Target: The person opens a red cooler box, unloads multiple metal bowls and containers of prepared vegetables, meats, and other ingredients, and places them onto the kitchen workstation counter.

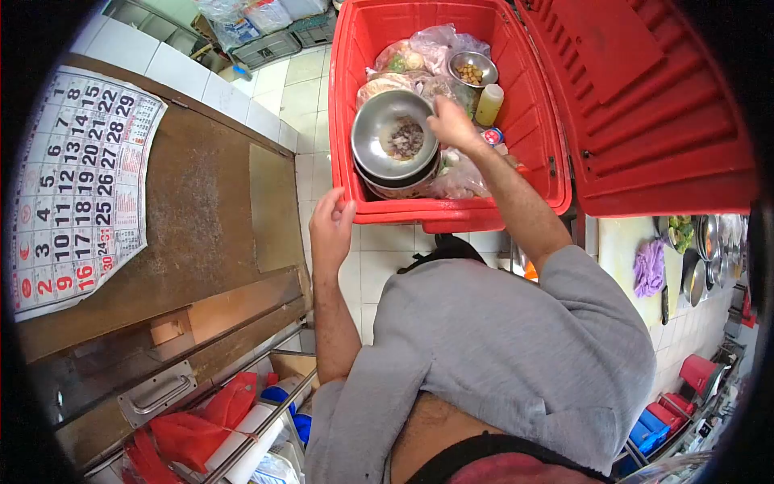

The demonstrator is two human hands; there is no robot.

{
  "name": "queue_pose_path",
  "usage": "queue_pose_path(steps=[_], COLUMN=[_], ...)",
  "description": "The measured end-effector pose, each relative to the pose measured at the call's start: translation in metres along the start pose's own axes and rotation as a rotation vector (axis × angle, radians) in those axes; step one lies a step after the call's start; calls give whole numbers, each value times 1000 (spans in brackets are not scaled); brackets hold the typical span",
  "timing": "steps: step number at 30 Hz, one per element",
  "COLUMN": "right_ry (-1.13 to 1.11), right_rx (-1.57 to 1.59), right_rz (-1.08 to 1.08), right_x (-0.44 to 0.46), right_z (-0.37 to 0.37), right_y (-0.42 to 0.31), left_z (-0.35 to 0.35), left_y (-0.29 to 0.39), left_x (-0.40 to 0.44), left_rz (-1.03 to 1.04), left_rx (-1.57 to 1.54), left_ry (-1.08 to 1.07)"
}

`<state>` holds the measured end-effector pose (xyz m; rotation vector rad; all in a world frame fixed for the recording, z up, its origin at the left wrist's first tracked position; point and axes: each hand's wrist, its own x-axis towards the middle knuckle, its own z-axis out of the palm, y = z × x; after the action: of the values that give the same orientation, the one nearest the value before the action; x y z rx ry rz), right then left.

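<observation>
A large red cooler box (379,211) stands in front of me with its lid (653,105) raised to the right. Inside it, a metal bowl (372,133) with some dark, chopped-looking food at its bottom sits on top of another dark-rimmed container. My right hand (453,125) is closed at the bowl's right rim, fingertips partly hidden. At the cooler's near left corner, my left hand (330,226) touches the outer rim, its fingers partly spread. A smaller metal bowl (473,69) of brownish pieces and a yellow squeeze bottle (489,105) are farther in, among plastic bags of food (463,176).
A wooden door (205,194) with a paper calendar (81,185) is at the left. At the right, a counter holds a purple cloth (649,266), a knife (665,305) and several metal bowls. Crates (270,48) stand at the back. Below left is a rack with red items.
</observation>
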<state>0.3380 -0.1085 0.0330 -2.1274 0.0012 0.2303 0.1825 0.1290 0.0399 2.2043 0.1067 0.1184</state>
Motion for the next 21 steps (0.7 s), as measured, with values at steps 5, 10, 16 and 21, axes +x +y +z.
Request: queue_pose_path(steps=[5,10,16,21], right_ry=[36,86,-64,-114], right_rx=[282,272,347,341], right_rz=[-37,-57,7,10], right_x=[33,31,34,29], right_z=[-41,-69,-23,10], right_y=[-10,-17,39,71], left_z=[24,43,68,72], left_y=[10,2,-20,-15], left_x=[47,68,72,62], left_rz=[40,-239,-241,-269], left_rx=[-42,448,386,-80], left_ry=[102,-201,-98,109])
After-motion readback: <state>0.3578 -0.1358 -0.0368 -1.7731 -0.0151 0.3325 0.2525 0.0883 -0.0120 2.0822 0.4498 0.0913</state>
